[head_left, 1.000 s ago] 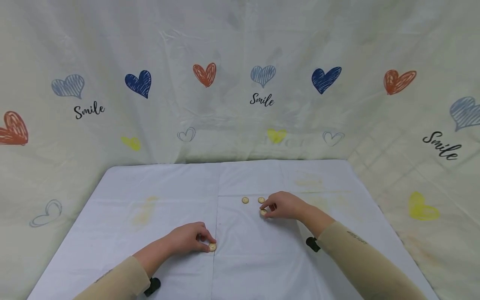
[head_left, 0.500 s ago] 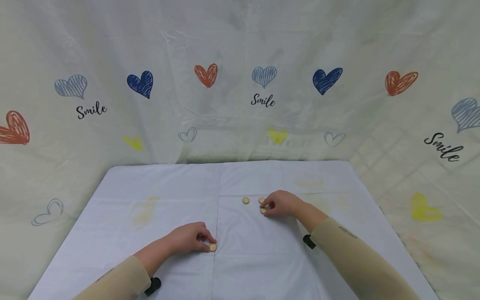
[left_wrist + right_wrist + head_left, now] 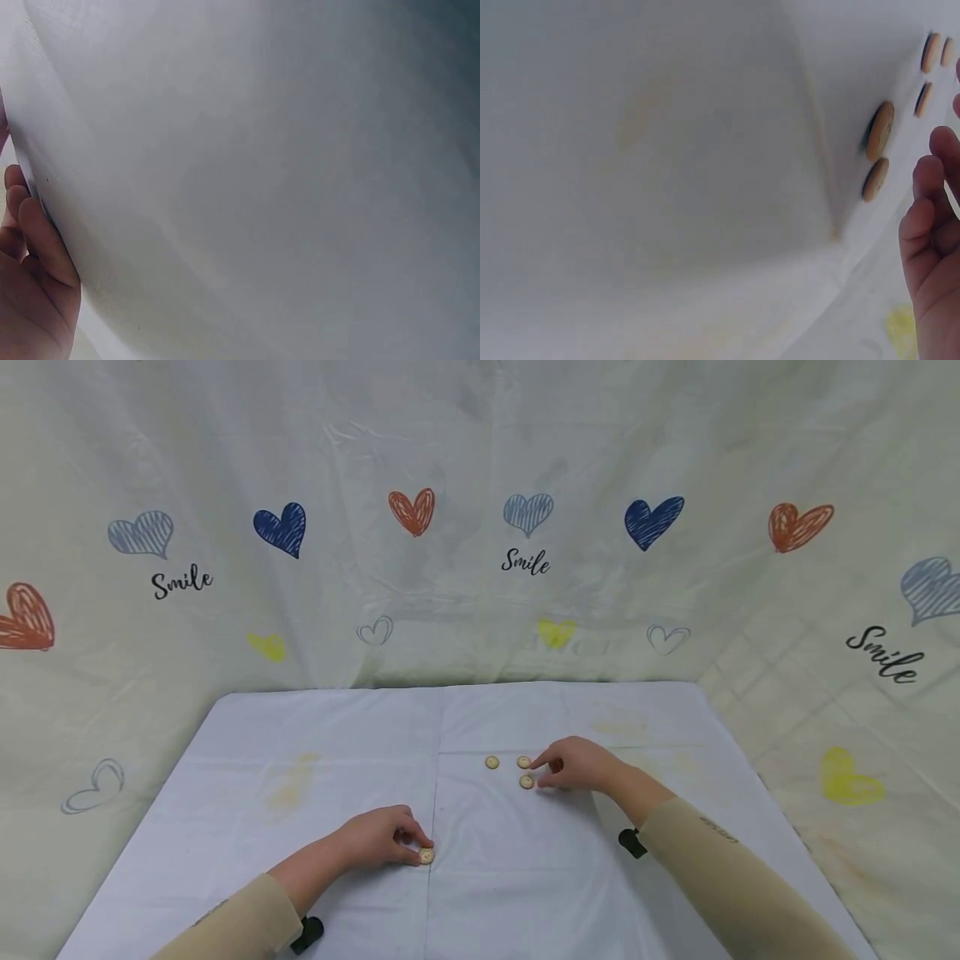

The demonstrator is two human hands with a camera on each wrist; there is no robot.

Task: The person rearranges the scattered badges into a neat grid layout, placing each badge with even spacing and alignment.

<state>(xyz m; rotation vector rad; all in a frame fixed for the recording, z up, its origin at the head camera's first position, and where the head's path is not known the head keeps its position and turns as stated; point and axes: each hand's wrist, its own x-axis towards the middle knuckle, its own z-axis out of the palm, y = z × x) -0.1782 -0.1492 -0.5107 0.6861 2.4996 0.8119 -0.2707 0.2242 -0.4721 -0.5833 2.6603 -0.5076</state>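
Observation:
In the head view my left hand [image 3: 375, 838] pinches a round, pale wooden button [image 3: 426, 856] against the cloth, near a fold line. Farther back, my right hand [image 3: 581, 764] is beside two more buttons. Its index fingertip is right at the rear button [image 3: 523, 762], and its thumb tip is just right of the front button [image 3: 527, 782]; nothing is held between them. Another button [image 3: 491, 762] lies to their left. The right wrist view shows several buttons, one of them a large tan button [image 3: 881, 131], left of the curled fingertips. In the left wrist view only part of the left hand appears, its button hidden.
A white cloth [image 3: 495, 893] covers the table, with creases and faint yellow stains. Behind it hangs a pale curtain [image 3: 465, 452] printed with hearts and "Smile". A dark, small device [image 3: 632, 843] sits below each wrist.
My right thumb and index finger have let go of the front button and drawn back to the right. That button sits slightly closer to the rear one. The left hand stays in place.

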